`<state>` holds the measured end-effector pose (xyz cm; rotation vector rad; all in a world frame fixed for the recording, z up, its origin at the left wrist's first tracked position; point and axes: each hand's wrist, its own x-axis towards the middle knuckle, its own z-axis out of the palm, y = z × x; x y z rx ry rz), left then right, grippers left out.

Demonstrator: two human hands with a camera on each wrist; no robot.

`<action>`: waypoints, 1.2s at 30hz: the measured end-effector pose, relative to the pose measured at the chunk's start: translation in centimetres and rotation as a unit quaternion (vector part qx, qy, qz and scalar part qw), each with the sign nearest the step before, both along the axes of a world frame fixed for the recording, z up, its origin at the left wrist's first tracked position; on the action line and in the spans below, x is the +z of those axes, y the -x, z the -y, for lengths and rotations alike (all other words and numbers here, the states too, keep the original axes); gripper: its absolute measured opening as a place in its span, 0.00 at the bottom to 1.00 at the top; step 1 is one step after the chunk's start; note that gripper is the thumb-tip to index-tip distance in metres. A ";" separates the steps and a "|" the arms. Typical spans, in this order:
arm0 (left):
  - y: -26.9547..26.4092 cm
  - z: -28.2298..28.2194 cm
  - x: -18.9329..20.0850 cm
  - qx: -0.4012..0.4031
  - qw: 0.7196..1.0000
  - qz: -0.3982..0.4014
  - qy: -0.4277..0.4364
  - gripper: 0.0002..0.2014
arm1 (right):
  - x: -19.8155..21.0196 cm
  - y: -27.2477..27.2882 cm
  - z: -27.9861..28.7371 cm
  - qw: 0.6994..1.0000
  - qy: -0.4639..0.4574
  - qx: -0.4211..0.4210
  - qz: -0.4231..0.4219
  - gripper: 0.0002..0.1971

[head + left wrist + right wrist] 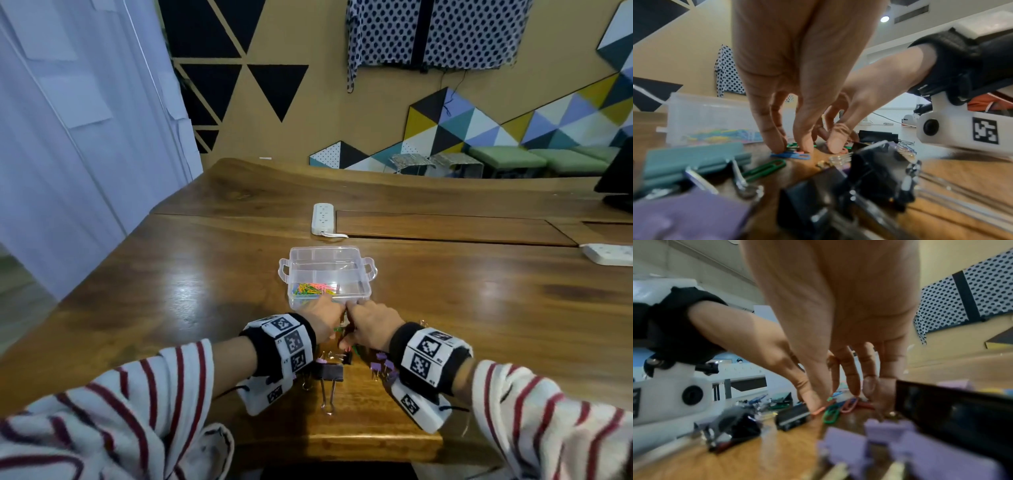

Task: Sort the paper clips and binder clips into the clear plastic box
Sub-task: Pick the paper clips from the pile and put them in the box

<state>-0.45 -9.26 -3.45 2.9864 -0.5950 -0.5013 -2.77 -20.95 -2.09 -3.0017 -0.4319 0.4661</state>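
Both hands, left hand (325,320) and right hand (371,325), sit fingertips-down on loose paper clips (791,155) at frame centre, pinching at them; can't tell if either has one. The clear plastic box (364,275) sits just above the fingertips, long axis left-right, equally near both. Roughly six loose clips; binder clips (329,373) below, too blurry to count.

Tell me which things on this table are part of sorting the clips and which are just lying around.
Part of the job:
clear plastic box
colored paper clips in the box
loose paper clips under the hands
black binder clip
purple binder clips
teal binder clip

Just lying about:
white power strip
second power strip
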 end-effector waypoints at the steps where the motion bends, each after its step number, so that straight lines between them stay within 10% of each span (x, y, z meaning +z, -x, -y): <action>1: 0.0 0.1 0.0 -0.001 1.000 0.000 0.001 0.15 | 0.1 -0.1 -0.2 1.000 -0.013 -0.004 -0.007 0.25; 22: -0.3 -0.3 1.4 -0.102 0.993 -0.062 -0.023 0.09 | 0.3 -0.8 0.4 0.993 -0.097 -0.067 -0.028 0.16; 36: -3.9 -4.8 5.2 0.025 0.990 0.039 0.133 0.10 | 0.5 -1.0 1.4 0.990 -0.134 -0.002 -0.043 0.09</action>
